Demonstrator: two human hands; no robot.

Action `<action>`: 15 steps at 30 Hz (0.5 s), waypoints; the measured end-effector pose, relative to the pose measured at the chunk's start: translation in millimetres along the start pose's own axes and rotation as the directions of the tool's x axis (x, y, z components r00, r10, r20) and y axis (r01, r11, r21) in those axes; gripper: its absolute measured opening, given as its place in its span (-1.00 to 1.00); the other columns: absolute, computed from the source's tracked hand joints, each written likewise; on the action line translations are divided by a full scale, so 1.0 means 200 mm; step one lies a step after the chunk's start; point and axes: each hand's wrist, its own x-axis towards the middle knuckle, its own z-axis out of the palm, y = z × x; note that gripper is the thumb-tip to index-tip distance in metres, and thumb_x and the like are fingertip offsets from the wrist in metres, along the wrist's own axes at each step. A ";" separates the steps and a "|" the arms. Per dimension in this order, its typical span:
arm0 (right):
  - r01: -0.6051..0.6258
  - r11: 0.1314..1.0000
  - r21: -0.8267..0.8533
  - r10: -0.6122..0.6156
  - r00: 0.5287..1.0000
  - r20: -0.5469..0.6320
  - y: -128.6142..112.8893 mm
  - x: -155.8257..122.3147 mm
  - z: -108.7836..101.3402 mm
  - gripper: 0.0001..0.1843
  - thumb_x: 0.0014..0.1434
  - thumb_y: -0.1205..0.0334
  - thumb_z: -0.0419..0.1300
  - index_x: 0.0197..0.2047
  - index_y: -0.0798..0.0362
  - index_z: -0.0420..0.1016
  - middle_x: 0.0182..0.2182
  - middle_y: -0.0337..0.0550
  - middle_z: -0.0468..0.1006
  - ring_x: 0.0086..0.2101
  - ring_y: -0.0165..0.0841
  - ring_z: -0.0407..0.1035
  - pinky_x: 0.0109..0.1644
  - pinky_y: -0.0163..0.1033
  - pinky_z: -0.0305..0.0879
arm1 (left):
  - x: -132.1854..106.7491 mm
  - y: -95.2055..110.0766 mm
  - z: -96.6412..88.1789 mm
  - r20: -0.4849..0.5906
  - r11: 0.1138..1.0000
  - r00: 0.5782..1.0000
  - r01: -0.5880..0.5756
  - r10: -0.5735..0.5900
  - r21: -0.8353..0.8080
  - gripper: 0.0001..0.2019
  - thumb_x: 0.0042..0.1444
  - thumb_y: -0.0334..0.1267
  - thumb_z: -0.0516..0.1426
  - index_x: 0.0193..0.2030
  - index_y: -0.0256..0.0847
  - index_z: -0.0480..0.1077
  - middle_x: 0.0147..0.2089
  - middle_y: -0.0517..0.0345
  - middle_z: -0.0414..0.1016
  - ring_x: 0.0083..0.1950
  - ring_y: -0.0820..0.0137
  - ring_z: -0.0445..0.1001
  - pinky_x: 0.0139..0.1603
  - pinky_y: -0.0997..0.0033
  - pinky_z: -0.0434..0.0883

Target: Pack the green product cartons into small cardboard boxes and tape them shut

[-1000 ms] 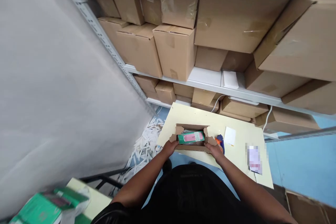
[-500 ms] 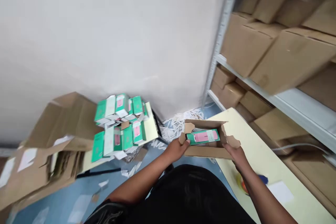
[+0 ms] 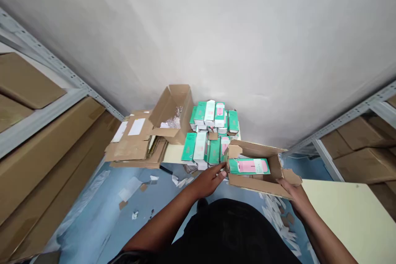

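My right hand grips the right end of an open brown cardboard carton, thumb over the wall by a torn flap. Inside the carton lies a green box with a pink bottle picture. At the carton's left end is my left hand, fingers stretched out and thumb apart; whether the fingertips touch the cardboard I cannot tell. Just beyond it, several green and white boxes stand in stacked rows on a pale table, partly hidden by the carton.
Left of the stack are an open carton with bubble wrap and a pile of flattened cardboard. Shelves of brown boxes stand at left and right. A pale tabletop is at lower right. Paper scraps litter the blue floor.
My view has swung left, bringing the left shelf into sight. The carton has moved with my right hand toward the stacked boxes. My left hand has loosened from the carton's left end.
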 end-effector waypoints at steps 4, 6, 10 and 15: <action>0.016 0.999 -0.037 -0.014 0.998 0.058 -0.16 0.01 0.36 -0.57 -0.05 -0.12 0.30 -0.22 0.02 0.58 -0.18 -0.06 0.68 -0.14 -0.07 0.53 -0.08 -0.12 0.45 | -0.10 -0.17 -0.45 -0.198 0.989 0.980 0.020 0.008 0.144 -0.63 0.30 0.00 0.09 0.09 -0.09 0.54 0.06 0.04 0.61 0.10 0.16 0.52 0.18 0.26 0.41; 0.021 0.997 -0.073 -0.015 0.996 0.084 -0.23 0.01 0.50 -0.60 -0.04 -0.12 0.29 -0.25 0.01 0.59 -0.20 -0.07 0.69 -0.15 -0.07 0.54 -0.08 -0.12 0.45 | -0.08 -0.23 -0.71 -0.359 0.966 0.932 0.048 0.048 0.253 -0.67 0.31 -0.04 0.06 0.01 -0.11 0.54 0.00 0.07 0.61 0.04 0.23 0.53 0.13 0.32 0.41; -0.001 0.995 -0.104 0.010 0.996 0.089 -0.34 0.02 0.68 -0.56 -0.06 -0.16 0.30 -0.26 0.02 0.61 -0.17 -0.04 0.69 -0.15 -0.05 0.55 -0.09 -0.12 0.46 | 0.15 -0.36 -1.24 -0.542 0.881 0.837 0.203 0.070 0.428 -0.69 0.31 -0.20 0.01 0.04 -0.17 0.50 0.05 0.05 0.59 0.11 0.25 0.49 0.21 0.31 0.34; -0.005 0.987 -0.163 0.036 0.981 0.188 -0.43 0.09 0.78 -0.56 -0.03 -0.14 0.28 -0.21 0.00 0.64 -0.16 -0.04 0.69 -0.14 -0.04 0.55 -0.04 -0.08 0.47 | 0.56 -0.60 -1.57 -0.415 0.784 0.864 0.459 -0.284 0.418 -0.56 0.01 -0.30 0.28 0.08 -0.29 0.51 0.19 -0.21 0.52 0.25 0.06 0.43 0.27 0.25 0.29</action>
